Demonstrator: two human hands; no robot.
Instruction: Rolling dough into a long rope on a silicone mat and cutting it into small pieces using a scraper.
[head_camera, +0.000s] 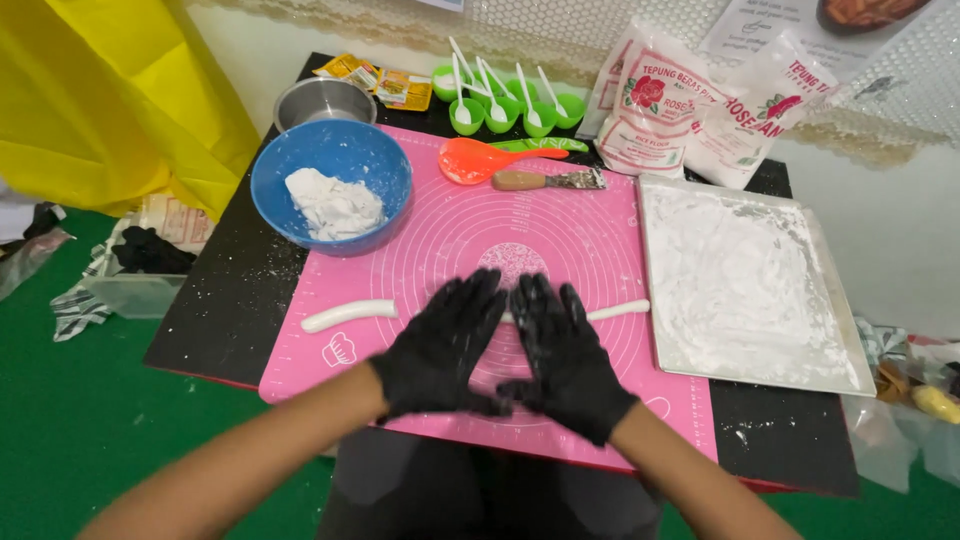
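Observation:
Both my hands wear black gloves dusted with flour. My left hand (445, 345) and my right hand (565, 355) lie flat, fingers spread, side by side on a long white dough rope (350, 313) that stretches across the pink silicone mat (560, 230). The rope's ends stick out left and right of my hands; its middle is hidden under them. A blue bowl (335, 150) holding a lump of white dough (335, 205) stands at the mat's upper left corner.
A floured metal tray (855, 350) lies right of the mat. Behind are an orange spoon (480, 160), a wooden-handled scraper (550, 180), green cups with white spoons (505, 105), flour bags (660, 100), a steel bowl (322, 98) and yellow cloth (110, 90).

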